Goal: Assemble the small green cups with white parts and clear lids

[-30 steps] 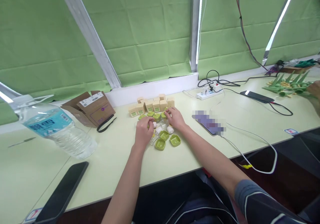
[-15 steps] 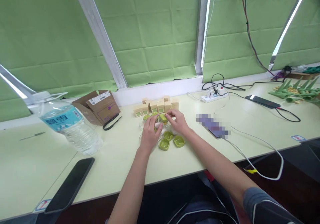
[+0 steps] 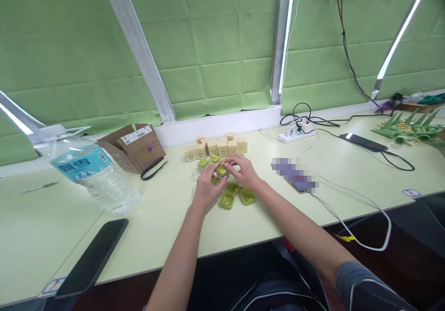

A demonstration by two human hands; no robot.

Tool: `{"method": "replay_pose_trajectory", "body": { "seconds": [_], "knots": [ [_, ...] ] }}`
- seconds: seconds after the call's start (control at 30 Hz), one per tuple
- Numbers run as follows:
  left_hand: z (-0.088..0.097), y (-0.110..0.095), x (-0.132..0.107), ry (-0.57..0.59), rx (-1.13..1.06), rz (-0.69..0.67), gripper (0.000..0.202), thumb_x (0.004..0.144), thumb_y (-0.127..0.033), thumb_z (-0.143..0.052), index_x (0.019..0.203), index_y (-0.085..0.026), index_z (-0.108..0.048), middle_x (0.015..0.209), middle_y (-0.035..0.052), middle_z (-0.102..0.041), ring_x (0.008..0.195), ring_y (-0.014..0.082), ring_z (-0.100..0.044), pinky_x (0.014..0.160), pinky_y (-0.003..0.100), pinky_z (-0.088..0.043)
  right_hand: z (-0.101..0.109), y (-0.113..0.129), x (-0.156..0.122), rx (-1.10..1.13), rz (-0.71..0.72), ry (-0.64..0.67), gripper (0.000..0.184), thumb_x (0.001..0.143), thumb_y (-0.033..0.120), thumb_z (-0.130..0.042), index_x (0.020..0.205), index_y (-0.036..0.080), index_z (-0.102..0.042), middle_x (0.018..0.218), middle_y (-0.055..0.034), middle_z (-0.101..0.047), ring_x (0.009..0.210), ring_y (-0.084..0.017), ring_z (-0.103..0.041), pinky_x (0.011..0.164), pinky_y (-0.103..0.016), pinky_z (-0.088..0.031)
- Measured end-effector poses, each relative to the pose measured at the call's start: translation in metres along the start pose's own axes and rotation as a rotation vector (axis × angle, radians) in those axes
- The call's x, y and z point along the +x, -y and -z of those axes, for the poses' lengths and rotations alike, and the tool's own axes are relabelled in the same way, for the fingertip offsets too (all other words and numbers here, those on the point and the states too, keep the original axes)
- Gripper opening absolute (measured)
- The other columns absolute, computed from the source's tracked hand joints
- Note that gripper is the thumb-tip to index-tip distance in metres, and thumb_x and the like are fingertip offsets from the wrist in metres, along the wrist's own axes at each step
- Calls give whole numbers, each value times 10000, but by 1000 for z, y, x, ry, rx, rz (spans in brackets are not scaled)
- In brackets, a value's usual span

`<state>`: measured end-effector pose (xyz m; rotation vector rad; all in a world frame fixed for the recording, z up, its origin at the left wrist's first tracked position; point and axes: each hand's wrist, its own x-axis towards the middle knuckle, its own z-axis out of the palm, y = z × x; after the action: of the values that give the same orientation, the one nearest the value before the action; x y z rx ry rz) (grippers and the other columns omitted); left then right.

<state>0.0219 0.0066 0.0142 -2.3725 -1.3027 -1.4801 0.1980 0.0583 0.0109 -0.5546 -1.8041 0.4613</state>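
My left hand (image 3: 206, 187) and my right hand (image 3: 244, 172) meet over a cluster of small green square cases on the pale table (image 3: 167, 227). Both pinch one green case (image 3: 222, 169) between their fingertips. Three open green cases (image 3: 226, 201) lie just in front of the hands, and more green pieces (image 3: 202, 162) lie behind them. A row of small tan boxes (image 3: 217, 146) with green labels stands beyond, near the window sill.
A water bottle (image 3: 88, 172) lies at the left beside an open cardboard box (image 3: 137, 146). One black phone (image 3: 92, 257) lies near the front edge, another phone (image 3: 295, 175) with a white cable at the right. A power strip (image 3: 295, 135) and green cones (image 3: 410, 128) are farther right.
Both hands came together from apart and now hold one green case between them. The camera view shifted slightly.
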Motion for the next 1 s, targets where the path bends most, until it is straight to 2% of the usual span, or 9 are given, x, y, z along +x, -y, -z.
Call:
{"method": "replay_pose_trajectory", "body": {
  "seconds": [0.1,0.2,0.37,0.6,0.73,0.8,1.0],
  "knots": [
    [1,0,1,-53,-10,36,388,905,-282,-679,1279,-222,-594,1148,83,-688,910,190,-657,751,325,-579,3,2,0,29,-17,3,255,995,325,-544,1222,232,-616,1150,-88,-659,994,-214,-654,869,-410,-597],
    [1,1,1,-102,-40,82,357,897,-302,-685,1232,-217,-595,1141,83,-682,884,183,-656,759,330,-585,5,3,-2,42,-2,84,362,937,269,-581,1297,238,-564,1212,-90,-647,1053,-232,-645,934,-441,-576],
    [0,3,-1,-156,-110,146,309,885,-331,-689,1151,-213,-584,1076,73,-670,924,193,-667,792,341,-601,1,4,-5,-23,-22,208,583,869,345,-708,1399,251,-483,1325,-110,-604,1144,-261,-623,1002,-480,-542],
    [-3,2,-3,-75,-199,238,338,890,-414,-689,1134,-213,-570,1075,78,-690,875,195,-699,817,366,-603,-2,-1,-4,-36,-25,161,508,863,344,-727,1333,245,-560,1265,-101,-648,1112,-252,-640,944,-449,-578],
    [1,2,-1,-61,-210,279,255,975,-419,-545,1119,-212,-584,1060,78,-712,893,195,-707,818,350,-585,1,1,-3,-53,-3,127,539,838,365,-762,1332,250,-581,1195,-95,-663,1050,-248,-646,901,-444,-596],
    [2,3,0,-69,-182,280,222,993,-399,-496,1071,-214,-591,1015,67,-719,884,194,-701,813,343,-571,2,3,-3,-55,3,122,549,829,356,-770,1337,255,-589,1186,-96,-661,1053,-249,-640,895,-443,-599],
    [6,2,1,-62,-132,265,190,978,-377,-505,895,-215,-561,822,10,-668,714,152,-636,704,278,-512,4,10,-5,0,-8,165,547,842,297,-744,1367,263,-598,1249,-102,-635,1113,-237,-616,896,-410,-611]
  ]
}}
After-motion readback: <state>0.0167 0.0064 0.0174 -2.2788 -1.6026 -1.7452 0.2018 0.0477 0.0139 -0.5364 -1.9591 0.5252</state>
